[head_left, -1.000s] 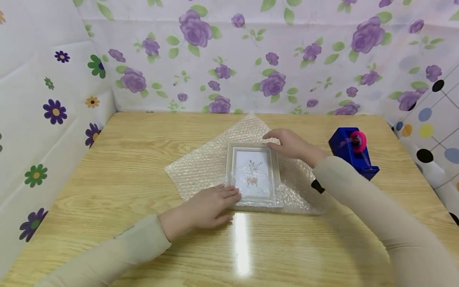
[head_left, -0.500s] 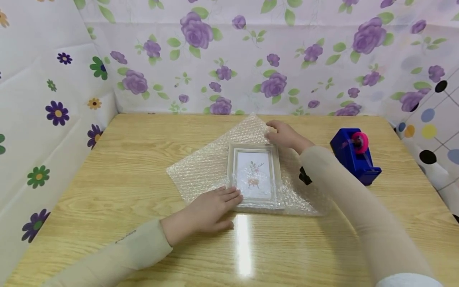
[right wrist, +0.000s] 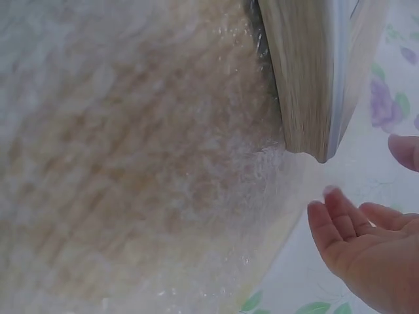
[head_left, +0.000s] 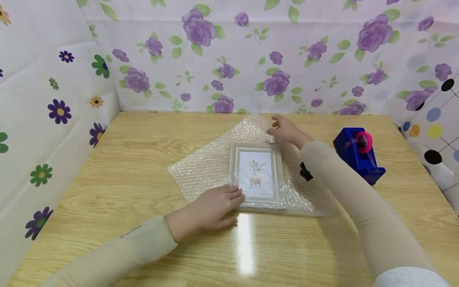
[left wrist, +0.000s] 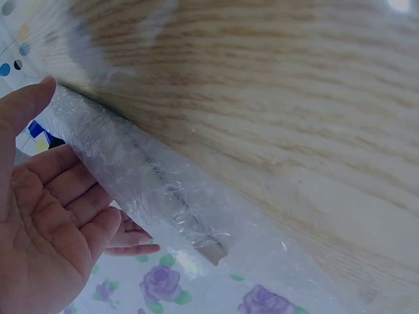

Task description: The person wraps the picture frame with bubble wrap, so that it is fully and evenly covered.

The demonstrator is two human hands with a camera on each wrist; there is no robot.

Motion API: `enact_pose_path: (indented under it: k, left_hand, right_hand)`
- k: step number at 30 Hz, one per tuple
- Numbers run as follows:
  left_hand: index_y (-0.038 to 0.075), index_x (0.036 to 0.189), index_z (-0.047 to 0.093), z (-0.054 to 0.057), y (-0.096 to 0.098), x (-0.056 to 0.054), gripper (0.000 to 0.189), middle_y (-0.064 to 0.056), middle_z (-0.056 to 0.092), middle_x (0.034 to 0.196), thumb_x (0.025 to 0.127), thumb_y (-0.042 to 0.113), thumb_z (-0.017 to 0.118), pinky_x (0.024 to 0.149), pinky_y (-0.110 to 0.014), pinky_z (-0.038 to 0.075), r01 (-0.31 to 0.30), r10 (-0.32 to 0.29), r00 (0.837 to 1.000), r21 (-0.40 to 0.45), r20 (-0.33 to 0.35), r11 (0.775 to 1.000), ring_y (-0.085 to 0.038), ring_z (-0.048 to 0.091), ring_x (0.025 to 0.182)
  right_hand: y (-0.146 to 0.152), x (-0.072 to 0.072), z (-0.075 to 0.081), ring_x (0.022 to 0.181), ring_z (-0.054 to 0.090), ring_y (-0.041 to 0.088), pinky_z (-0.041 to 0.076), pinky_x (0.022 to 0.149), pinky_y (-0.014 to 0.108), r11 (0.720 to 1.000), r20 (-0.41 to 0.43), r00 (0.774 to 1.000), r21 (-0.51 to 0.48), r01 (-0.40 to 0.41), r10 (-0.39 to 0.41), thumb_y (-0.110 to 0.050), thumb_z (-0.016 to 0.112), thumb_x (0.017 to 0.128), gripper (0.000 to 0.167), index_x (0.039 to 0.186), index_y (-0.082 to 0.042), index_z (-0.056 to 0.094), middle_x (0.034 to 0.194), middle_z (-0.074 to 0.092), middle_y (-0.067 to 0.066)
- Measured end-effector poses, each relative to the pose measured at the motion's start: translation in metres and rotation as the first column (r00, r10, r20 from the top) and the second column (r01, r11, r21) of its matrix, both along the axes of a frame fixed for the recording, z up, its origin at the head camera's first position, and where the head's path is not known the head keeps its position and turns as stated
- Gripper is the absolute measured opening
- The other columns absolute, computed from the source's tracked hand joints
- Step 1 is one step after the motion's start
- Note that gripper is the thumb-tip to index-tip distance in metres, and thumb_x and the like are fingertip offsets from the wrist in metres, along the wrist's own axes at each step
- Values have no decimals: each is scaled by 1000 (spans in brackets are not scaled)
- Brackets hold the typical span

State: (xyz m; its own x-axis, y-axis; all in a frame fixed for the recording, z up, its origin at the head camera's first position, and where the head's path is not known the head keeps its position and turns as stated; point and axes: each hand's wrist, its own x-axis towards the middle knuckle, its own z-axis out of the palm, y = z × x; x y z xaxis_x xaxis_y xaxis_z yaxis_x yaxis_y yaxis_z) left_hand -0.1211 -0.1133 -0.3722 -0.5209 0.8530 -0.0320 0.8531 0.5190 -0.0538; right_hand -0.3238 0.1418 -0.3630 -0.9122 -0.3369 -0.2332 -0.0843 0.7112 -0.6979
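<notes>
A picture frame (head_left: pixel 233 159) with a pale border and a small deer drawing lies on a sheet of bubble wrap (head_left: pixel 201 167). The wrap is folded up over the frame's lower part. My left hand (head_left: pixel 215 205) rests with extended fingers on that folded part at the lower left corner. In the left wrist view, the left palm (left wrist: pixel 46 229) shows beside the wrapped edge. Beyond the frame's upper right corner, my right hand (head_left: pixel 285 129) hovers close over the wrap's far edge. The right wrist view shows its fingers (right wrist: pixel 340 229) loosely bent, holding nothing, near the frame's corner (right wrist: pixel 304 124).
A blue tape dispenser (head_left: pixel 358 157) with a pink-cored roll stands to the right, beyond the right forearm. The wooden table (head_left: pixel 143 139) meets a flowered cloth (head_left: pixel 161 67) at the back. A small black object (head_left: pixel 306 171) shows under the right wrist.
My right hand has moved from the frame's upper right corner away toward the wrap's far edge. The left hand stays on the folded wrap.
</notes>
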Motion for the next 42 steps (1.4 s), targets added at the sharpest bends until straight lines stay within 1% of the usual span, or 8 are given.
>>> enact_pose_path:
  k: [7, 14, 16, 19, 22, 31, 38, 42]
  left_hand:
    - [0, 129, 57, 0, 2, 0, 58, -15, 58, 132, 88, 40, 63, 109, -37, 39, 3, -3, 1000, -3, -15, 1000, -28, 51, 126]
    - [0, 128, 58, -1, 6, 1, 58, -15, 59, 130, 88, 43, 62, 108, -36, 40, 9, -10, 999, -20, -44, 1000, -28, 53, 125]
    - [1, 129, 57, -1, 6, 2, 59, -15, 59, 131, 88, 43, 62, 108, -36, 40, 8, -9, 999, -27, -46, 1000, -27, 52, 126]
    - [0, 128, 58, 0, 6, 2, 58, -15, 59, 131, 88, 42, 63, 108, -36, 40, 9, -10, 999, -22, -45, 1000, -27, 52, 126]
    - [0, 128, 58, 2, 5, 1, 58, -15, 59, 130, 88, 42, 63, 108, -35, 40, 14, -15, 999, -14, -47, 1000, -28, 53, 125]
    - [1, 127, 58, 1, 3, 1, 55, -15, 60, 129, 87, 38, 64, 106, -34, 42, 7, -7, 999, -11, -54, 1000, -28, 54, 124]
    - [2, 129, 58, -1, 4, 4, 49, -13, 59, 131, 82, 12, 68, 105, -32, 43, -20, 18, 998, -29, -62, 999, -26, 53, 125]
    - [3, 131, 56, -1, 3, 5, 55, -12, 57, 134, 78, 7, 70, 107, -31, 41, -39, 35, 998, -59, -55, 998, -25, 51, 127]
  right_hand:
    - [-3, -1, 0, 112, 52, 35, 47, 95, 43, 999, -56, 998, -47, 14, -17, -16, 56, 93, 65, 146, 6, 25, 124, 51, 25]
    - [-7, 0, 3, 82, 45, 20, 43, 70, 31, 998, -130, 991, -62, 6, -14, -16, 60, 92, 33, 120, 1, 58, 89, 51, 9]
    - [-8, 0, 4, 83, 48, 20, 45, 72, 31, 998, -138, 990, -64, -6, -3, -14, 60, 92, 26, 114, 0, 62, 90, 56, 11]
    - [-8, 1, 6, 98, 57, 26, 50, 87, 37, 998, -156, 988, -64, -10, 0, -11, 59, 92, 22, 110, 2, 64, 104, 64, 18]
    - [-6, 2, 10, 111, 58, 31, 48, 98, 42, 997, -161, 987, -78, 0, -12, -9, 58, 93, 22, 109, 3, 65, 114, 65, 21]
    - [-2, 11, 14, 101, 64, 27, 54, 87, 31, 993, -175, 984, -118, -12, -9, -8, 64, 89, 22, 108, 2, 68, 110, 68, 18]
    - [0, 23, 13, 114, 59, 32, 51, 94, 39, 995, -174, 983, -80, -68, 53, -8, 64, 89, 24, 110, 1, 68, 122, 63, 18]
    - [0, 32, 11, 111, 61, 33, 52, 93, 40, 992, -191, 978, -78, -102, 86, -5, 64, 88, 22, 109, 2, 69, 117, 65, 19]
